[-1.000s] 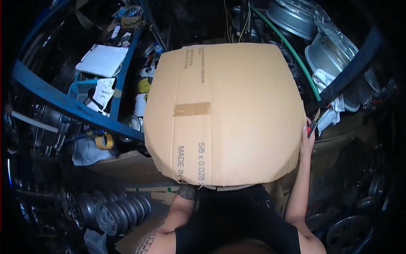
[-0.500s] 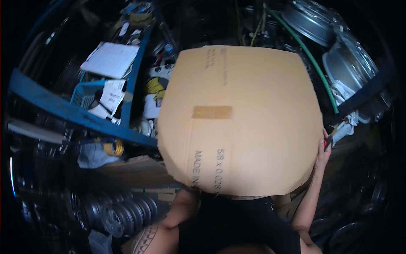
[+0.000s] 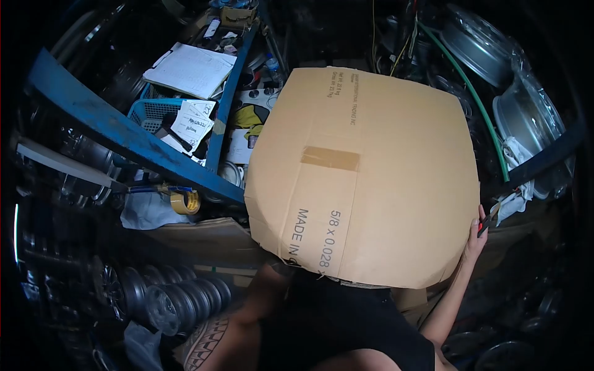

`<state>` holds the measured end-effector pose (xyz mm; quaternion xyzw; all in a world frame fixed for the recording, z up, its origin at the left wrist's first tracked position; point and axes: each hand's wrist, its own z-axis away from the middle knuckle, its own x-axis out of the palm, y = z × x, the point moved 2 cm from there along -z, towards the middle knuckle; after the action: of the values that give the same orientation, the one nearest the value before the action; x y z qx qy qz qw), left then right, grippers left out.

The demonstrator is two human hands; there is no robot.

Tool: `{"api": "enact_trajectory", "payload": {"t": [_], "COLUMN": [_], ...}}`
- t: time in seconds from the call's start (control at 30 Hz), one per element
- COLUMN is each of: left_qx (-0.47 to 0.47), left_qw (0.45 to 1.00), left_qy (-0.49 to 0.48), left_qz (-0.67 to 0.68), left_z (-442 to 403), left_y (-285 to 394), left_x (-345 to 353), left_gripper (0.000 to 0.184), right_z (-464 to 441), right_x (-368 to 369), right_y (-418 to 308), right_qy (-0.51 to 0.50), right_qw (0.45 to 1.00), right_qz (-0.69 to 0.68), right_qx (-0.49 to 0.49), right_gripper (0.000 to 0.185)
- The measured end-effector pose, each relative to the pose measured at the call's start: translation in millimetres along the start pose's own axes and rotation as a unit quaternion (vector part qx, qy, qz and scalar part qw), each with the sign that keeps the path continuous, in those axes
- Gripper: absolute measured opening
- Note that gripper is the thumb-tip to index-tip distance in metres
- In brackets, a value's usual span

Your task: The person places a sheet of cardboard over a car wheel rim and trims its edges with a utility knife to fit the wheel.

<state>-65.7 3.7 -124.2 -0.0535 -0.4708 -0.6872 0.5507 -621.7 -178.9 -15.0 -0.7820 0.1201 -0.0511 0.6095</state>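
Observation:
A large sheet of brown cardboard (image 3: pixel 396 185) with cut corners, printed lettering and a strip of brown tape fills the middle of the view. My right hand (image 3: pixel 474 244) is closed at its right edge, gripping the sheet there. The same hand holds a utility knife (image 3: pixel 482 227) with a red and black handle, its tip pointing up and away from the cardboard. My left forearm goes under the lower left of the sheet, and the left hand is hidden behind it.
On the left, a blue metal frame (image 3: pixel 133 145) borders a blue basket (image 3: pixel 148 114) with papers. A roll of brown tape (image 3: pixel 185 202) hangs below it. Several wheel rims (image 3: pixel 179 306) lie lower left. More silver rims (image 3: pixel 526 111) and a green hose (image 3: pixel 473 93) are at the right.
The cardboard has tilted slightly clockwise and sits a little further right in view. My right hand, with the knife, appears slightly lower. The surroundings have shifted as my head turned.

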Motion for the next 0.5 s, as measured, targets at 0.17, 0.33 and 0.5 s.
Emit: {"api": "enact_trajectory", "payload": {"t": [0.17,0.33,0.5], "left_qx": [-0.006,0.039,0.298], "left_qw": [1.0,0.993,0.904], "left_qy": [0.002,0.033,0.101], "left_qz": [-0.025,-0.104,-0.289], "left_z": [-9,-19,135], "left_y": [32,100,106], "left_x": [-21,-73,75], "left_gripper": [0.04,0.039,0.061], "right_z": [15,23,12], "right_x": [6,-10,2], "right_y": [-5,5,11], "right_qy": [0.022,0.043,0.073], "right_qw": [0.999,0.999,0.995], "right_qz": [-0.039,-0.006,-0.068], "right_qx": [-0.006,-0.016,-0.019], "right_gripper": [0.054,0.047,0.041]}}
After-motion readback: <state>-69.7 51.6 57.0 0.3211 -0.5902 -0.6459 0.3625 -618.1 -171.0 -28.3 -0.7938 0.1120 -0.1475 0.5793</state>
